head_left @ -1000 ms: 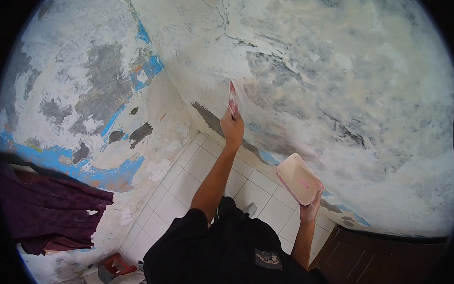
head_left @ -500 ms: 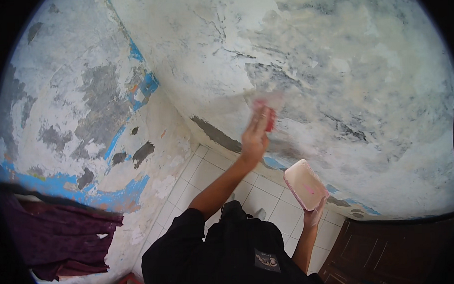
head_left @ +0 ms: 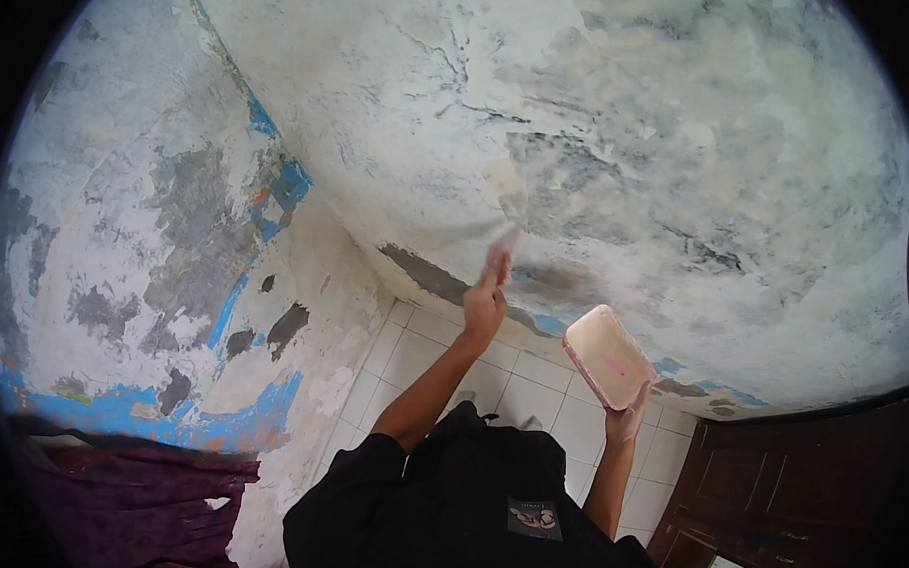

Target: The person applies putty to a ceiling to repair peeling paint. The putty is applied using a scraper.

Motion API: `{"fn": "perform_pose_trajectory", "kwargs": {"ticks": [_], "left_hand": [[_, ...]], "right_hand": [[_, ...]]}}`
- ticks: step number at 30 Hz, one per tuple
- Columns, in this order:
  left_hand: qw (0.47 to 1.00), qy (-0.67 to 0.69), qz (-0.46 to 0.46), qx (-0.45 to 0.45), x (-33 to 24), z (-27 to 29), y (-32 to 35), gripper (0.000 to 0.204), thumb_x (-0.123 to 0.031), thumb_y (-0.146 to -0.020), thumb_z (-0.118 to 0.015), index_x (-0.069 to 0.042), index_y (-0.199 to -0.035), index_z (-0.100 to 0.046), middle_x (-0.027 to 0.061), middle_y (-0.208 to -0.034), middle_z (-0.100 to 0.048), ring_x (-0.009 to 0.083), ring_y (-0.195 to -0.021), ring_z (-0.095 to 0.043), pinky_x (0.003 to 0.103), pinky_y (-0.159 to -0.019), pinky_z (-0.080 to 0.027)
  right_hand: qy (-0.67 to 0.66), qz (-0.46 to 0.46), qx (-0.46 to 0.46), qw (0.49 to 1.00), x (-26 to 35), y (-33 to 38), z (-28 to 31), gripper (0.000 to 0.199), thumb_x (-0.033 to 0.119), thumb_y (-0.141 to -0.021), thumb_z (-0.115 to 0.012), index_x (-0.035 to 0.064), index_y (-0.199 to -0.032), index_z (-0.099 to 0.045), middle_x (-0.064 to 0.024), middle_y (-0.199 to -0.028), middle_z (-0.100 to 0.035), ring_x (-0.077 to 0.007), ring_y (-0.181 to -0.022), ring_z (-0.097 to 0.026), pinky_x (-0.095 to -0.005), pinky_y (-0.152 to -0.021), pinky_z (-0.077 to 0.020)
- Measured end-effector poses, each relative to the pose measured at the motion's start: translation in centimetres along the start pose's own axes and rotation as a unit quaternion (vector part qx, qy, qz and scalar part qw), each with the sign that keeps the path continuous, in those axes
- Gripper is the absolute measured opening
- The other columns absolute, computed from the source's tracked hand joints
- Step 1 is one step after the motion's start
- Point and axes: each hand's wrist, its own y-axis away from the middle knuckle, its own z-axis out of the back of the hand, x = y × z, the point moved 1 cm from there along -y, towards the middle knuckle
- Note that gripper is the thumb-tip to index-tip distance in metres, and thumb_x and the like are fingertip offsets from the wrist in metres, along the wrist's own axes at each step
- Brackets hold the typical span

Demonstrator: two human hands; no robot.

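Note:
My left hand [head_left: 485, 305] is closed around a red putty scraper [head_left: 504, 259], blurred and seen nearly edge-on, close against the patchy wall [head_left: 650, 137]. My right hand [head_left: 627, 420] holds up a shallow rectangular tray [head_left: 584, 375] by its lower end, with the fingers partly hidden beneath it. Pale, creamy filler coats the inside of the tray, marked by a small pink streak, and pinkish smears run along its outer side. A grey, smeared patch [head_left: 564, 277] lies on the wall just right of the scraper.
A second peeling wall [head_left: 112, 236] meets this one in a corner at left, with blue paint remnants. A torn purple cloth [head_left: 142, 505] hangs at lower left. White floor tiles [head_left: 534, 396] lie below; a dark brown wooden door [head_left: 782, 483] stands at lower right.
My left hand has moved down and slightly left with the scraper, which has turned more edge-on. The tray in my right hand has shifted slightly up and left.

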Motion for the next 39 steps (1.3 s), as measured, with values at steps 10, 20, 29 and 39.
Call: {"fn": "perform_pose_trajectory", "kwargs": {"ticks": [10, 20, 29, 39], "left_hand": [[0.969, -0.037, -0.116, -0.217, -10.0, 0.5, -9.9, 0.067, 0.014, -0.084, -0.048, -0.001, -0.15, -0.048, 0.0243, -0.149, -0.052, 0.0372, -0.137, -0.053, 0.036, -0.108, -0.046], [0.967, -0.134, -0.216, 0.003, -6.8, -5.5, -2.1, 0.074, 0.008, -0.078, -0.058, -0.009, -0.15, -0.051, 0.0197, -0.151, -0.051, 0.0442, -0.135, -0.052, 0.048, -0.108, -0.049], [0.919, -0.252, -0.284, -0.106, -3.7, -7.4, -7.4, 0.065, 0.01, -0.082, -0.055, -0.005, -0.145, -0.055, 0.0188, -0.151, -0.051, 0.0411, -0.139, -0.048, 0.052, -0.114, -0.043], [0.977, 0.002, -0.044, -0.208, -3.5, -4.1, -1.9, 0.056, 0.007, -0.095, -0.044, 0.005, -0.151, -0.044, 0.0272, -0.147, -0.054, 0.0306, -0.131, -0.059, 0.035, -0.103, -0.049]], "right_hand": [[0.008, 0.025, 0.033, 0.999, -0.4, 0.4, 0.5, 0.057, 0.051, -0.106, -0.047, 0.0156, -0.15, -0.038, -0.0064, -0.15, -0.046, -0.0249, -0.141, -0.043, -0.0427, -0.114, -0.0412], [0.024, 0.01, 0.005, 1.0, 0.6, 0.4, 1.8, 0.057, 0.051, -0.107, -0.045, 0.0147, -0.15, -0.037, -0.0064, -0.15, -0.045, -0.0248, -0.141, -0.043, -0.0431, -0.115, -0.0395], [0.039, 0.008, 0.017, 0.999, 0.1, -0.6, 3.5, 0.054, 0.049, -0.108, -0.044, 0.0145, -0.149, -0.039, -0.0069, -0.149, -0.046, -0.0248, -0.141, -0.043, -0.0435, -0.115, -0.0383], [0.049, 0.003, -0.008, 0.999, 0.5, -0.7, 4.3, 0.067, 0.06, -0.103, -0.048, 0.0123, -0.15, -0.043, -0.0069, -0.144, -0.054, -0.0227, -0.127, -0.057, -0.0382, -0.093, -0.0542]]}}
